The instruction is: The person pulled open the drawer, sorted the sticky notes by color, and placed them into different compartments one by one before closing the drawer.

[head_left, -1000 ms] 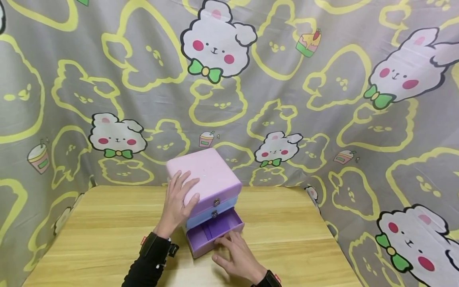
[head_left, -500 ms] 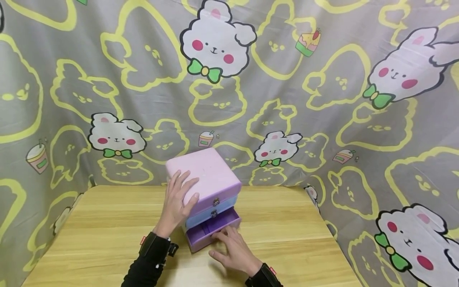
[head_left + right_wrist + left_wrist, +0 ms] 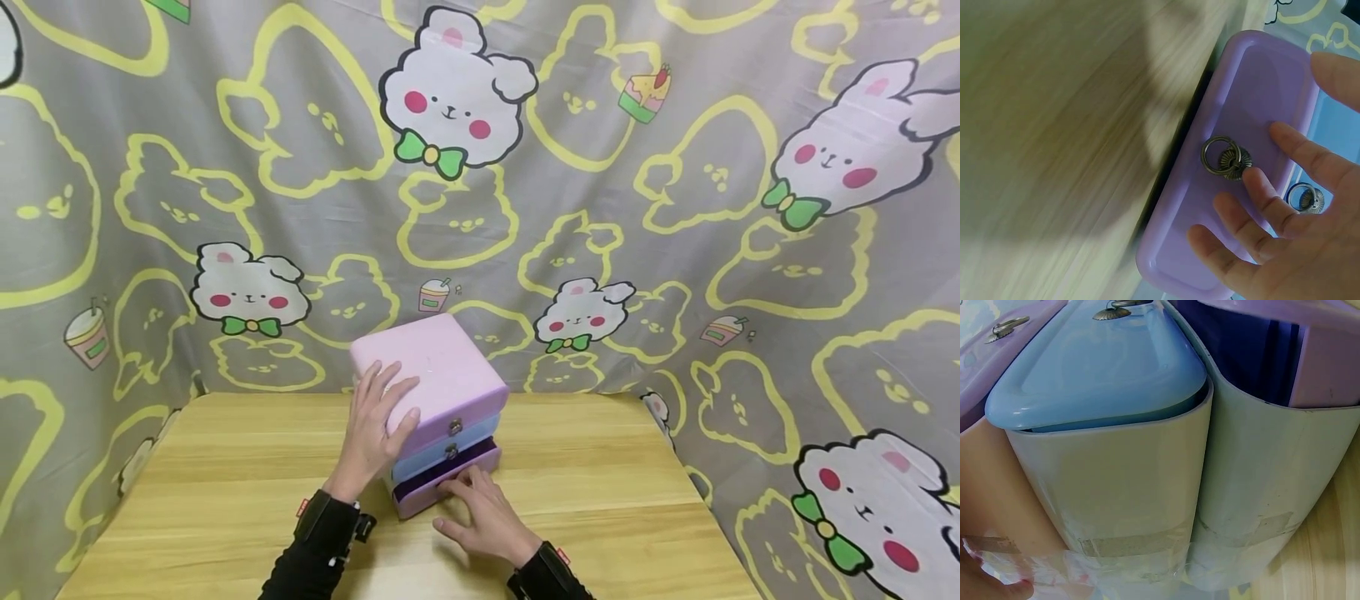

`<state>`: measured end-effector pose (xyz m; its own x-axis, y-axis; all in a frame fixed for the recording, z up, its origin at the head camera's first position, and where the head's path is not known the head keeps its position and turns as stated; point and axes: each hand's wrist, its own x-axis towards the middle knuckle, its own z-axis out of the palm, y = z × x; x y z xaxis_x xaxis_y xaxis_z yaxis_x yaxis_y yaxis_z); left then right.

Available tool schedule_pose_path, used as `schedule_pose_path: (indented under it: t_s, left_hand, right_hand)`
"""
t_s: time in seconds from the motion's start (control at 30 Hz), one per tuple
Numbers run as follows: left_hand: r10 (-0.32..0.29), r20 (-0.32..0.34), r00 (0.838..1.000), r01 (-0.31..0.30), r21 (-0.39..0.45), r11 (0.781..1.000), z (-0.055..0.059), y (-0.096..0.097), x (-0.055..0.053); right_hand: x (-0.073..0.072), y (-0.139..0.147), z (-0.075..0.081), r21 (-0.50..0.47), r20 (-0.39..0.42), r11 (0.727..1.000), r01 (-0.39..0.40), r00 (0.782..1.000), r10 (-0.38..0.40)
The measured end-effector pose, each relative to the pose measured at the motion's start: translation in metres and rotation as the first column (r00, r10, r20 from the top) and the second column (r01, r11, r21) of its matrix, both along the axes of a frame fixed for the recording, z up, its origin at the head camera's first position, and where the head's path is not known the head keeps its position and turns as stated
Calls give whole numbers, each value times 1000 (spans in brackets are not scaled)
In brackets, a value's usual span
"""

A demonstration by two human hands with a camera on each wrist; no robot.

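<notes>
A small three-drawer chest (image 3: 435,367) with a pink top stands at an angle on the table. My left hand (image 3: 375,429) rests on its left top edge, fingers spread. Its bottom purple drawer (image 3: 416,498) sticks out a little, with a dark gap behind its front. Against that front my right hand (image 3: 487,521) touches with extended fingers. In the right wrist view, fingertips lie beside the drawer's metal ring pull (image 3: 1235,164). The blue middle drawer (image 3: 1110,381) and the purple top drawer (image 3: 427,433) sit in their slots. The chest's far side is hidden.
The wood-patterned table (image 3: 600,500) extends to both sides of the chest. Behind it hangs a grey curtain (image 3: 345,208) with cartoon rabbits. Clear tape (image 3: 1135,544) runs along the chest's side in the left wrist view.
The bottom drawer has slid inward, its interior now mostly covered. My right hand has moved with its front, toward the chest. The left hand keeps its place on top.
</notes>
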<state>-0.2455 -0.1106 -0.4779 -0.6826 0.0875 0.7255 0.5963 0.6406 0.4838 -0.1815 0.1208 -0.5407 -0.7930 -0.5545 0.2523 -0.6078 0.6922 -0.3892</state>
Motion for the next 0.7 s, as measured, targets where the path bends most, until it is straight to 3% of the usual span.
schedule_pose_path:
  t_s: [0.7]
  left_hand:
    - [-2,14,1000,2,-2,1000,1,-2,0]
  right_hand:
    - [-15,-12,2,27,38,1000,-14,999,13]
